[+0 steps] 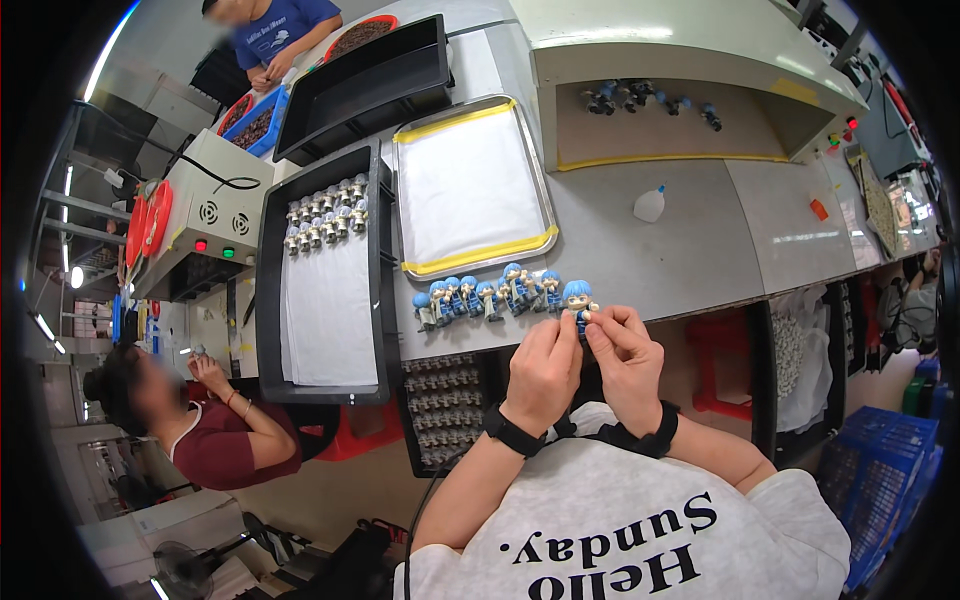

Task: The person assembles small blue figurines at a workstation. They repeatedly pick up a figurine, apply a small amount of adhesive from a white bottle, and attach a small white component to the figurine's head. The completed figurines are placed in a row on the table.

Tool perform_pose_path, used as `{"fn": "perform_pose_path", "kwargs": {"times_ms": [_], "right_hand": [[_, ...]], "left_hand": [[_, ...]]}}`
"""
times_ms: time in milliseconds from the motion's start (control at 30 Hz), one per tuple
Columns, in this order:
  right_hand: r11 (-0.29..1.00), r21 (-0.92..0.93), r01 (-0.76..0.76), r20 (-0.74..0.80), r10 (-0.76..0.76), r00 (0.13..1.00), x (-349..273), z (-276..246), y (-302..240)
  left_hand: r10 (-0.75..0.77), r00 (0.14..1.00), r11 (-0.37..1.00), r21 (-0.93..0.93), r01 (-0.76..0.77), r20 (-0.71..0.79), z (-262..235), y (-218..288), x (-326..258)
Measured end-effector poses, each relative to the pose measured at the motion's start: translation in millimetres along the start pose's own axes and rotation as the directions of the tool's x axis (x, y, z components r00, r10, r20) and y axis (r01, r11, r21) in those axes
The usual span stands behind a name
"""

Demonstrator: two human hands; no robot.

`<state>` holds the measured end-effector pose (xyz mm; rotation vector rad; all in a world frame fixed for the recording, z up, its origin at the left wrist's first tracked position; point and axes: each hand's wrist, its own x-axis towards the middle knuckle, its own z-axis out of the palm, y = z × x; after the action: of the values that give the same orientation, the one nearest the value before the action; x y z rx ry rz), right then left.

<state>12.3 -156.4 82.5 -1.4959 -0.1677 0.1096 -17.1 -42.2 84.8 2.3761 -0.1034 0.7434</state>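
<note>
left hand (pixel 543 366), right hand (pixel 626 352) pinching figurine (pixel 577 299) (raised)

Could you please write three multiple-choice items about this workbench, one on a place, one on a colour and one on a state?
1. Where does the row of finished figures stand?
A. Inside the black tray
B. On the grey table, just in front of the metal tray
C. On the shelf at the back

2. What colour is the hair of the figure being held?
A. Blue
B. Red
C. Green

3. How is that figure held?
A. Lying loose on the table
B. In the left hand only
C. Pinched between both hands

Answers:
1 B, the row lines the grey table below the metal tray with its yellow edges.
2 A, its hair is blue, like the row's.
3 C, the left hand and right hand both grip it at the fingertips.
</note>
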Motion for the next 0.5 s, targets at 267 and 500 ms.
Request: {"fn": "perform_pose_path", "kwargs": {"times_ms": [267, 500], "right_hand": [[0.999, 0.037, -0.031, -0.017, 0.031, 0.999, 0.4, -1.8, 3.1], [0.999, 0.026, -0.045, 0.018, 0.045, 0.999, -0.7, -5.0, 3.0]], "left_hand": [[0.023, 1.0, 1.0, 0.02, -0.023, -0.002, 3.3, 2.0, -2.7], [0.035, 0.998, 0.999, 0.032, -0.036, 0.042, 4.5, 2.6, -5.9]]}}
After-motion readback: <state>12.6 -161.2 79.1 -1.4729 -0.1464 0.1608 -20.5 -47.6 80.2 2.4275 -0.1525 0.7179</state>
